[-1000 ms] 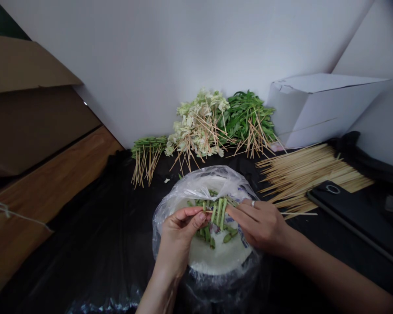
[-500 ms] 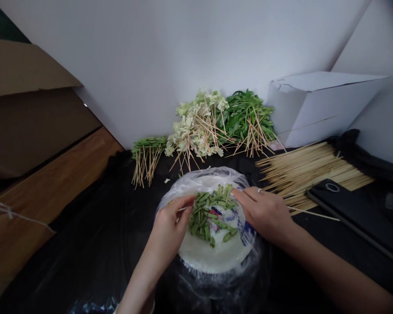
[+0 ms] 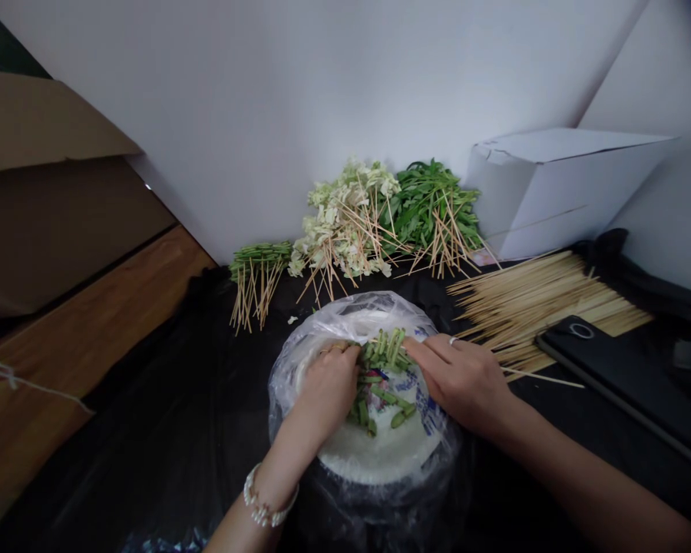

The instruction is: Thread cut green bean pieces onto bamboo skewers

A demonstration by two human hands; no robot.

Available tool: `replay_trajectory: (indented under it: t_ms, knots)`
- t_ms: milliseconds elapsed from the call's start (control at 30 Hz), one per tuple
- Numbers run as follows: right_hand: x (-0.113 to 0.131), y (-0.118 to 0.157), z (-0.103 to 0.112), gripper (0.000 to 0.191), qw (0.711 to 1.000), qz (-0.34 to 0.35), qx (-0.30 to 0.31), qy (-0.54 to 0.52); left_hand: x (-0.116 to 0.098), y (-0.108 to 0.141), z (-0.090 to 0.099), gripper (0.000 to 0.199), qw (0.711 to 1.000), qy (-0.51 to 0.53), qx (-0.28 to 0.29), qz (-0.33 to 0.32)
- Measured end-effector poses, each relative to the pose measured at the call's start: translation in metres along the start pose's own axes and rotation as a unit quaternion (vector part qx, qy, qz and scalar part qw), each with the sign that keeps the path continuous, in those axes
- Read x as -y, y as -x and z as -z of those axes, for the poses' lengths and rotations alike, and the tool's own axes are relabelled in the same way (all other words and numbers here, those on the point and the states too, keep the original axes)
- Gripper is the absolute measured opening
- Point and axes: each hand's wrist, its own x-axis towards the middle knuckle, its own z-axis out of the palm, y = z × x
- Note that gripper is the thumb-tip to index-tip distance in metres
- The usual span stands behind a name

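A round container lined with clear plastic stands at the centre, with cut green bean pieces inside it. My left hand reaches over its left part, fingers curled down at the beans; the fingertips and anything between them are hidden. On the right side, my right hand is closed, thumb and fingers pinched around a thin skewer end beside several bean pieces that lie in a row.
Skewered green beans, pale leafy skewers and green leafy skewers lie along the wall. Bare skewers, a phone and a white box are at right. A cardboard box stands left.
My left hand has moved right and down onto the beans, covering part of them, and its bracelet now shows. My right hand has hardly moved.
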Motion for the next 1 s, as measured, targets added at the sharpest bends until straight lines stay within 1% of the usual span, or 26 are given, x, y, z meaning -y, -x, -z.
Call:
replay_trajectory:
  t_ms: [100, 267, 367, 433, 467, 500, 600, 667, 733, 800, 867, 933, 1000]
  knots:
    - [0.0, 0.0, 0.001, 0.026, 1.0, 0.001, 0.004, -0.008, 0.0, 0.0, -0.001, 0.019, 1.0, 0.007, 0.002, -0.001]
    - [0.0, 0.0, 0.001, 0.026, 1.0, 0.005, 0.014, -0.013, 0.002, 0.0, -0.002, 0.012, 0.998, 0.053, -0.028, 0.001]
    - [0.0, -0.001, 0.001, 0.026, 1.0, 0.006, 0.012, -0.021, 0.005, 0.004, 0.001, 0.012, 0.989, 0.133, -0.058, 0.015]
    - [0.001, -0.001, 0.002, 0.026, 1.0, 0.005, 0.007, -0.029, 0.007, 0.011, 0.004, 0.012, 0.972, 0.228, -0.061, 0.023]
    - [0.001, -0.001, 0.002, 0.026, 0.999, 0.005, 0.005, -0.036, 0.007, 0.015, 0.006, 0.012, 0.954, 0.292, -0.053, 0.029]
    - [0.002, -0.001, 0.002, 0.025, 0.999, 0.006, 0.003, -0.046, 0.007, 0.019, 0.007, 0.011, 0.93, 0.364, -0.04, 0.037]
    - [0.003, -0.002, 0.003, 0.025, 0.997, 0.012, 0.002, -0.08, 0.006, 0.033, 0.012, 0.018, 0.831, 0.55, 0.002, 0.08]
    - [0.004, -0.002, 0.003, 0.026, 0.995, 0.017, -0.006, -0.099, 0.005, 0.041, 0.014, 0.025, 0.778, 0.62, 0.016, 0.101]
    - [0.004, -0.002, 0.004, 0.025, 0.993, 0.02, -0.014, -0.116, 0.006, 0.045, 0.013, 0.027, 0.739, 0.664, 0.015, 0.114]
    - [0.005, -0.002, 0.005, 0.023, 0.991, 0.023, -0.016, -0.133, 0.006, 0.048, 0.012, 0.029, 0.707, 0.697, 0.007, 0.125]
    - [0.006, -0.002, 0.006, 0.022, 0.989, 0.029, -0.014, -0.144, 0.007, 0.048, 0.009, 0.03, 0.683, 0.718, -0.007, 0.135]
    - [0.006, -0.002, 0.007, 0.021, 0.988, 0.039, -0.016, -0.148, 0.008, 0.048, 0.006, 0.031, 0.67, 0.729, -0.025, 0.138]
    - [0.006, -0.002, 0.007, 0.021, 0.988, 0.052, -0.023, -0.146, 0.008, 0.048, 0.004, 0.029, 0.663, 0.735, -0.037, 0.135]
